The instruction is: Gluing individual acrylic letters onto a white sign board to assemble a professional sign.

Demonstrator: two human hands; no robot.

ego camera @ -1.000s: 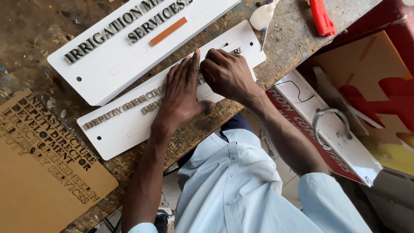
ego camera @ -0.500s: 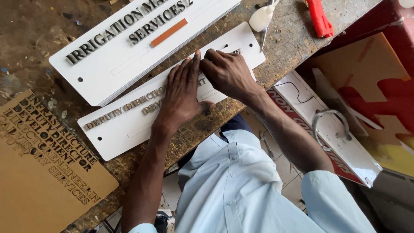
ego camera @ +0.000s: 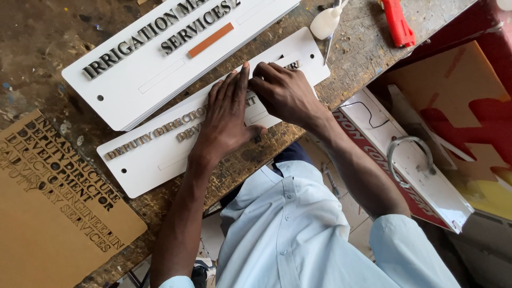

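- Brown board [ego camera: 48, 213], cut through with rows of letter shapes, lay at the near left of the workbench [ego camera: 42, 48].
- Large white sign [ego camera: 160, 58] with raised dark letters and an orange bar lay far, tilted.
- Narrow white sign plate [ego camera: 154, 154] lay nearer, slanting from near left to far right, under both hands.
- Left hand [ego camera: 226, 120] lay flat on the plate, fingers [ego camera: 234, 88] straight and together, gripping nothing, pressing beside the raised letters.
- Right hand [ego camera: 285, 93] was curled, fingertips [ego camera: 258, 72] bent down onto the plate just beside the left fingertips; whether they pinched a letter could not be told.
- White squeeze bottle [ego camera: 325, 21] and red tool [ego camera: 397, 24] lay far right.
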